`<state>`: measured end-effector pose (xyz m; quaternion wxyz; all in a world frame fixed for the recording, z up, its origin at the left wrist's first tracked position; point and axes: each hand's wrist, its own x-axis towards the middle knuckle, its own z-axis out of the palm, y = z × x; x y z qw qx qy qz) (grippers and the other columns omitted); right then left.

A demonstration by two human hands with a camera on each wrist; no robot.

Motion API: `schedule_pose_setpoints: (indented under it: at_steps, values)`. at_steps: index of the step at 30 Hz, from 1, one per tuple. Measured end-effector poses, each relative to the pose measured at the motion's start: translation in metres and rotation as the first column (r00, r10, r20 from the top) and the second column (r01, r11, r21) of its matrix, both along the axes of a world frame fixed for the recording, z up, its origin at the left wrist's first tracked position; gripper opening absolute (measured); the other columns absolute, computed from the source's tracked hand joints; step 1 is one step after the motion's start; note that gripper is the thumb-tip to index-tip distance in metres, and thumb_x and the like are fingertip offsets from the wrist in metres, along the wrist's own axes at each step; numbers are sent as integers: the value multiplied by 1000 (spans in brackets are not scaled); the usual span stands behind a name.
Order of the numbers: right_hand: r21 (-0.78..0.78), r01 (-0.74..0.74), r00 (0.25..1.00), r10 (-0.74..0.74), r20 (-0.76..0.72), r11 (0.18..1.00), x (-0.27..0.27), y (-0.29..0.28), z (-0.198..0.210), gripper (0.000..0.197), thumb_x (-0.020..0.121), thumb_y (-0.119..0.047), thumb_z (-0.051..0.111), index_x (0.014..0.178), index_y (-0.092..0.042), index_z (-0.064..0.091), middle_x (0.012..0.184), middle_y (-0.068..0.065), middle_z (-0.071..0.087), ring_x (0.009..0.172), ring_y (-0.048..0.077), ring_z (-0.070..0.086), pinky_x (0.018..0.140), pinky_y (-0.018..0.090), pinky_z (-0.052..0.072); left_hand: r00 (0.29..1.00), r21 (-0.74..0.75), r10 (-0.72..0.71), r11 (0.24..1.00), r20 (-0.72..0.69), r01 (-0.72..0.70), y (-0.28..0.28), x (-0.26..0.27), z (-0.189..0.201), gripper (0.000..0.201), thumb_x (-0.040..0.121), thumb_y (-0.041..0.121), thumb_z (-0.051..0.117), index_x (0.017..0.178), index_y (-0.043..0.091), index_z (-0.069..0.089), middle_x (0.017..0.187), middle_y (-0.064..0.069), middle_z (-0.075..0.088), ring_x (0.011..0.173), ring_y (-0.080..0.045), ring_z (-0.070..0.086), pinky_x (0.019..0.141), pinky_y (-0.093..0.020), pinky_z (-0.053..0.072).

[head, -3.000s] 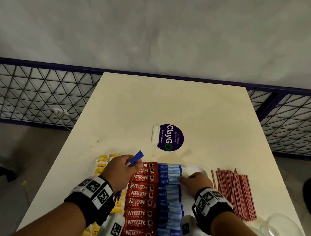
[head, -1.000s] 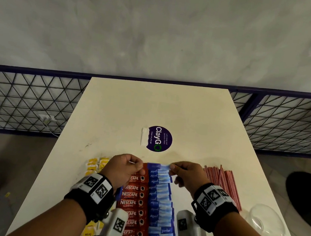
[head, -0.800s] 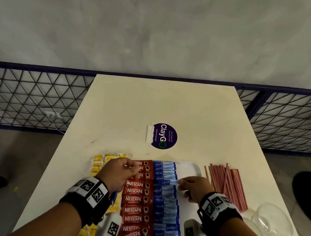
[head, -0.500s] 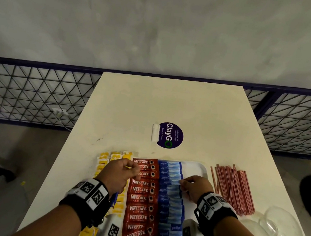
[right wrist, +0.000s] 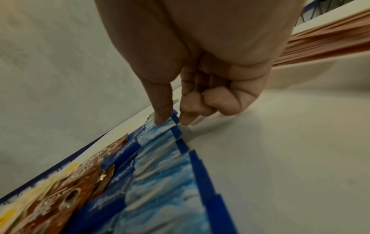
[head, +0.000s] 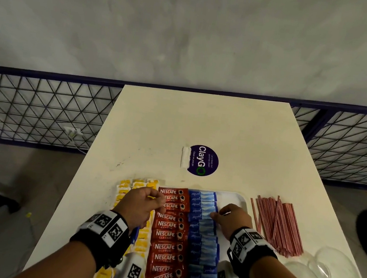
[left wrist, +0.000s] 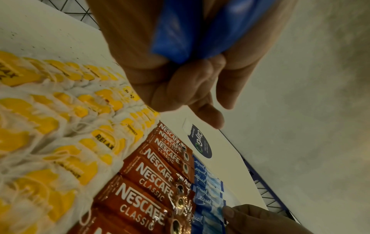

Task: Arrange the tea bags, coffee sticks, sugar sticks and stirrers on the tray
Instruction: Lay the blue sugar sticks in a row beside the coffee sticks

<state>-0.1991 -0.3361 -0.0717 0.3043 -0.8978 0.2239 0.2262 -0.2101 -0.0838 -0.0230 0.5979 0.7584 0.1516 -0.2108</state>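
Observation:
A white tray [head: 233, 199] holds yellow tea bags [head: 130, 184] on the left, a column of red Nescafe coffee sticks [head: 167, 234] and a column of blue sugar sticks [head: 203, 233]. My left hand [head: 144, 205] hovers curled over the tea bags and coffee sticks. It grips a few spare blue sugar sticks [left wrist: 180, 31] in its palm. My right hand [head: 228, 218] pinches the right end of one blue sugar stick [right wrist: 160, 128] lying in the column, thumb on top. Red stirrers [head: 276, 224] lie in a pile on the table, right of the tray.
Two clear glass bowls [head: 334, 273] sit at the table's near right corner. A round purple sticker [head: 203, 161] marks the table beyond the tray. A dark mesh railing [head: 42, 110] runs behind the table. The tray's right strip is bare.
My right hand came back from the far end of the blue column with a sugar stick and lowered it onto the row. The left hand stayed curled over the coffee sticks.

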Motion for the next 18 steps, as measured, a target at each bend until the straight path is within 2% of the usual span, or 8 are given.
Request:
schedule_pose_setpoints:
  at_steps: [5,7,9,11,15,18]
  values:
    - [4,17,1000,-17,9,1000,1,3,0,40,74,-53,72,94,-22,56,84,-2,60,72,13,53,55,21,37,1000,-2,-10,1000,-1,10,-1,2,1,14,93,20,60,96,6,62,78,-11,73,34,-14,30,40,-21,30]
    - [-19,-14,1000,14,10,1000,2,5,-2,41,73,-54,72,92,-22,56,80,-3,61,72,13,56,57,21,40,1000,0,-4,1000,-6,4,-1,2,1,14,93,20,60,96,7,62,79,-11,73,34,-13,30,40,-21,30]
    - [-19,-25,1000,25,9,1000,2,7,-2,38,74,-52,72,90,-22,56,72,-4,61,67,12,57,57,21,42,1000,-2,0,1000,-12,0,-2,2,2,13,93,21,60,97,8,62,79,-11,73,34,-13,30,41,-21,30]
    - [-29,-45,999,46,8,999,2,8,1,33,77,-50,71,86,-23,55,64,-6,59,59,7,55,50,20,38,1000,-5,4,1000,-16,-4,-2,1,3,14,93,21,60,97,8,62,79,-12,73,34,-13,30,40,-21,30]
    - [-50,-78,997,79,25,996,1,9,8,27,81,-45,68,87,-22,54,62,-8,56,56,4,50,47,19,33,1000,5,-9,1000,-14,9,-1,1,3,15,93,21,60,97,7,62,79,-11,73,34,-13,31,40,-21,31]
    - [-31,-53,998,53,17,998,-1,10,12,31,81,-46,67,92,-20,55,63,-7,56,55,4,50,49,19,36,1000,3,-7,1000,-17,7,-3,1,3,19,95,24,58,99,6,62,75,-9,72,34,-14,30,40,-21,30]
